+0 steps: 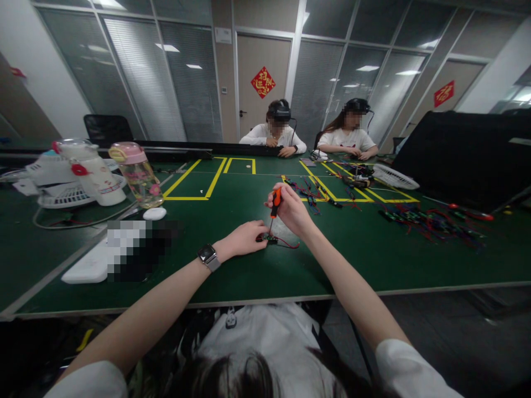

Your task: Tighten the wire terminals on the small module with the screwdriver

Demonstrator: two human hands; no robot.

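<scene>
My right hand (293, 211) is closed around the orange and black handle of a screwdriver (276, 202). The shaft points down, its tip at a small green circuit board (271, 239) lying on the green tabletop. Red and dark wires (288, 244) trail from the board to the right. With its fingers pressed on the board's left end, my left hand (246, 237) holds it against the table. A watch is on my left wrist. The exact spot where the tip meets the board is too small to make out.
Loose wired boards (431, 224) lie in a heap on the right, with more wired pieces (309, 193) beyond my hands. A dark monitor (460, 160) stands at right. Bottles (135, 174) and a white fan (62, 179) stand left. Two people sit across the table.
</scene>
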